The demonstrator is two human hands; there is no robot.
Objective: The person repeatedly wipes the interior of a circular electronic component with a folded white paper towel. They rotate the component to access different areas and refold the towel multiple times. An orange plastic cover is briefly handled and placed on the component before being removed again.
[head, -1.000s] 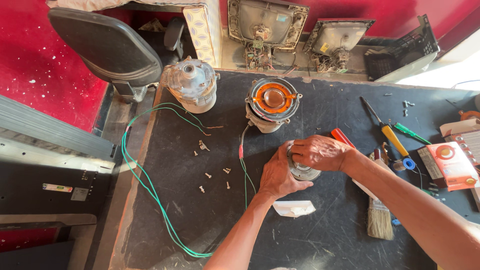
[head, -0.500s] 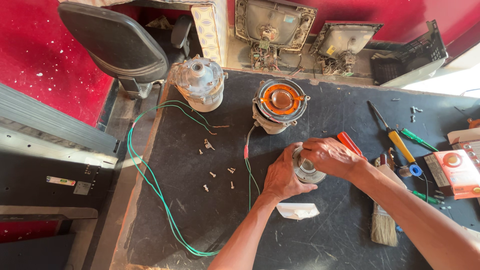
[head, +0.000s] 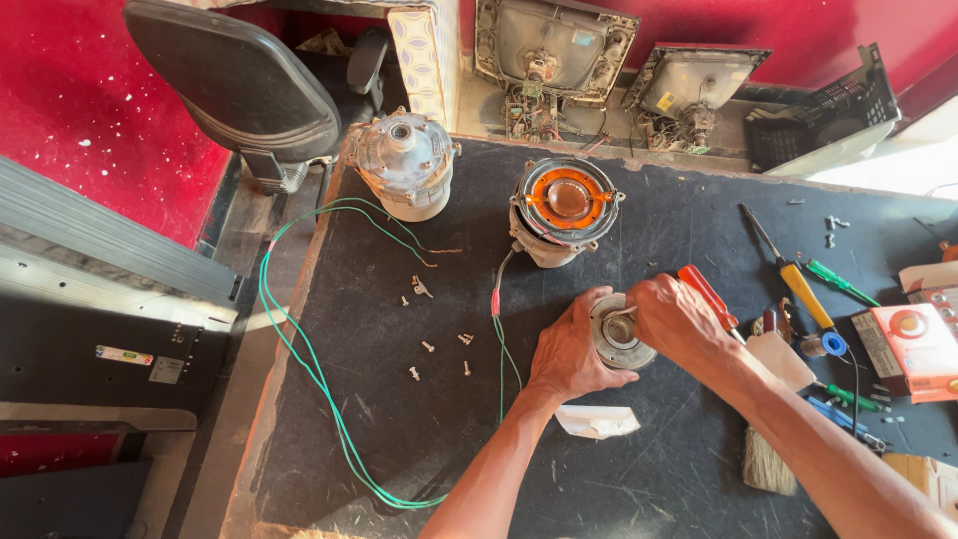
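Note:
A small round grey metal motor part (head: 620,341) stands on the dark workbench (head: 399,429). My left hand (head: 571,351) cups its left side. My right hand (head: 681,319) rests over its right edge, fingers curled at the centre shaft. Behind it stands a motor half with an orange winding disc (head: 562,207), and to the left a silver motor housing (head: 405,163). A folded white paper scrap (head: 597,421) lies just below my left wrist.
Several loose screws (head: 437,344) lie left of my hands. Green wires (head: 319,369) loop over the bench's left edge. Screwdrivers (head: 793,284), a paintbrush (head: 768,454) and an orange box (head: 913,344) lie on the right. A black chair (head: 239,85) and old monitor shells (head: 554,45) stand behind.
The view has shifted slightly. My hands stay on the round motor part, with the right hand's fingers moved a little over its top.

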